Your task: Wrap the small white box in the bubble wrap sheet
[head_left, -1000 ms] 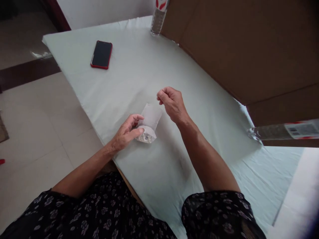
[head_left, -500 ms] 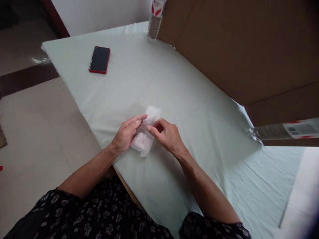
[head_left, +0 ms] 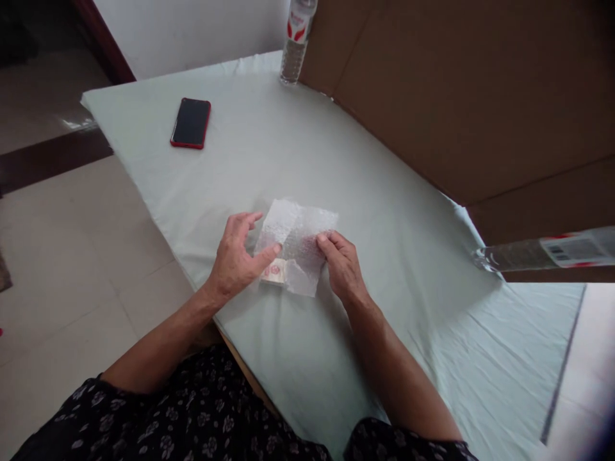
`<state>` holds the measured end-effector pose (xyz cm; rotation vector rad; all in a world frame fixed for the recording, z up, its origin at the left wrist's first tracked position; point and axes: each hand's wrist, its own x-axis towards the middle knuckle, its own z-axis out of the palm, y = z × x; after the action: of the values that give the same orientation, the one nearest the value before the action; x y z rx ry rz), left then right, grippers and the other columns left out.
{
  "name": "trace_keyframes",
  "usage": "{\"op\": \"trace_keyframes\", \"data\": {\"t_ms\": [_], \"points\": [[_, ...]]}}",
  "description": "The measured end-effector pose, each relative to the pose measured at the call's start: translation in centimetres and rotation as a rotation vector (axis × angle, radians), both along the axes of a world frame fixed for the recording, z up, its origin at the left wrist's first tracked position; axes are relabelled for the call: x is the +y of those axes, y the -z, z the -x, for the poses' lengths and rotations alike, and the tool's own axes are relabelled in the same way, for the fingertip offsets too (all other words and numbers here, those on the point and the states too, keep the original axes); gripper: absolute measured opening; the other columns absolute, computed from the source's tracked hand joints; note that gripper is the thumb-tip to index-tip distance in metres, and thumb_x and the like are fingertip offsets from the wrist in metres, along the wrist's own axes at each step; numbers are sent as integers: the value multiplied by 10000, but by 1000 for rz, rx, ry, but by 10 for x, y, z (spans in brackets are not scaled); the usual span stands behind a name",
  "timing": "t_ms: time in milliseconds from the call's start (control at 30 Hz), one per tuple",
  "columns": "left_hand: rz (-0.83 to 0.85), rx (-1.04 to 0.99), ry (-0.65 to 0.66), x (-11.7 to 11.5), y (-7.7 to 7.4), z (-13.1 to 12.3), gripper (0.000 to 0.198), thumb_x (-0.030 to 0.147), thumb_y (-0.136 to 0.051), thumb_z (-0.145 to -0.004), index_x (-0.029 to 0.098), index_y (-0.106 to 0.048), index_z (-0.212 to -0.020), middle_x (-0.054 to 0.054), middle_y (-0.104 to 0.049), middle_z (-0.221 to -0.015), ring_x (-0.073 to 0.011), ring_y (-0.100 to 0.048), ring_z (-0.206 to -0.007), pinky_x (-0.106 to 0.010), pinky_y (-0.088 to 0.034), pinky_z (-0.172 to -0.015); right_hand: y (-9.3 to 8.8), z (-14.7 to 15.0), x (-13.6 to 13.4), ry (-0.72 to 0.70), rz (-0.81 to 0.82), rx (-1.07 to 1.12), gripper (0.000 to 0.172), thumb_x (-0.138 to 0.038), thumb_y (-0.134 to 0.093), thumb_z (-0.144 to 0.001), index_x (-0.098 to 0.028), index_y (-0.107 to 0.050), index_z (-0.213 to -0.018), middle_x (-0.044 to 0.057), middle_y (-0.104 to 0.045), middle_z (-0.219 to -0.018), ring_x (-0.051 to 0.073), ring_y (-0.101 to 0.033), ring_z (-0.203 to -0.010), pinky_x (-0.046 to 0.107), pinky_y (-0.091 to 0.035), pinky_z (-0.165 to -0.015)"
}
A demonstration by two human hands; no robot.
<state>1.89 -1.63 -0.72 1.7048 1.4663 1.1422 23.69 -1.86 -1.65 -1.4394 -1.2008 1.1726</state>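
Observation:
A sheet of bubble wrap (head_left: 307,234) is spread partly open over the cloth between my hands. Under its lower left part shows a small pale box (head_left: 273,271) with reddish round marks; the rest of it is covered. My right hand (head_left: 342,262) pinches the right edge of the wrap between thumb and fingers. On the other side my left hand (head_left: 240,256) is open, fingers apart, its thumb resting at the wrap just above the box.
A red-cased phone (head_left: 191,123) lies toward the far left of the cloth-covered table (head_left: 240,153). One water bottle (head_left: 293,51) stands at the back. Another bottle (head_left: 523,255) lies at right against a large brown cardboard panel (head_left: 456,96).
The bubble wrap has been unfolded to the right by my right hand, and the marked box now shows. My left hand has loosened and its fingers have spread.

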Motion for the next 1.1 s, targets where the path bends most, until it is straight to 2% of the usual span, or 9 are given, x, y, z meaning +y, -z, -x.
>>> {"op": "trace_keyframes", "data": {"t_ms": [200,333,467,667,733,833,933,1000,1100], "points": [[137,413,75,-2,-18,-3,614,350,-733,-738,192,-605,-1318,-68,-650,-1034,-211,-626,-836,-366,-533,-791,4,8,-1,-40,25,226,320,-536,-650,-889,-219,-653,-842,15,-709,-828,167,-640,-759,299,-504,-723],[270,298,66,9,-14,10,380,234,-550,-795,169,-695,-1140,12,-607,-713,-153,-548,-625,-293,-454,-642,2,2,0,75,-11,175,325,-534,-656,-876,-220,-632,-792,1,-681,-746,153,-616,-655,283,-495,-613],[319,41,20,24,-1,24,377,241,-506,-802,144,-672,-1126,42,-550,-620,-138,-527,-573,-262,-418,-566,4,-11,8,186,-3,164,313,-526,-669,-827,-230,-585,-769,-2,-642,-730,152,-577,-601,282,-467,-512],[123,125,-145,21,-5,27,447,231,-584,-810,164,-620,-1250,-3,-681,-831,-130,-587,-672,-257,-474,-627,1,-31,-5,347,-211,-206,356,-419,-660,-840,-225,-625,-1137,79,-689,-1149,198,-640,-947,361,-533,-789],[-23,159,-109,11,-15,24,373,252,-584,-844,175,-646,-1204,-31,-711,-909,-147,-621,-749,-258,-497,-646,-8,-30,-17,273,-276,-293,359,-431,-639,-883,-244,-625,-1190,79,-687,-1199,207,-649,-1003,390,-529,-872],[-147,223,85,-1,-27,18,361,321,-619,-869,176,-660,-1197,-79,-740,-1034,-202,-654,-912,-297,-536,-724,-21,-19,-31,-42,-218,-344,418,-483,-694,-857,-243,-653,-1196,86,-724,-1144,232,-680,-992,412,-547,-885],[-75,252,191,-7,-29,16,516,363,-667,-840,177,-603,-1317,-98,-741,-1092,-222,-663,-917,-319,-543,-727,-28,-8,-40,-177,-220,-411,488,-447,-735,-835,-247,-635,-1268,81,-749,-1100,242,-695,-984,429,-552,-908],[20,188,244,-12,-29,22,562,379,-666,-852,181,-570,-1369,-70,-747,-983,-201,-670,-833,-290,-525,-677,-31,-5,-48,-229,-272,-426,405,-381,-672,-900,-264,-636,-1286,57,-759,-1021,220,-702,-954,413,-551,-916],[198,73,447,-24,-30,40,510,431,-561,-950,190,-566,-1399,-7,-709,-763,-157,-642,-664,-245,-459,-577,-33,-10,-66,-510,-288,-367,357,-380,-655,-929,-282,-662,-1272,34,-763,-966,199,-709,-917,365,-566,-854]]}}
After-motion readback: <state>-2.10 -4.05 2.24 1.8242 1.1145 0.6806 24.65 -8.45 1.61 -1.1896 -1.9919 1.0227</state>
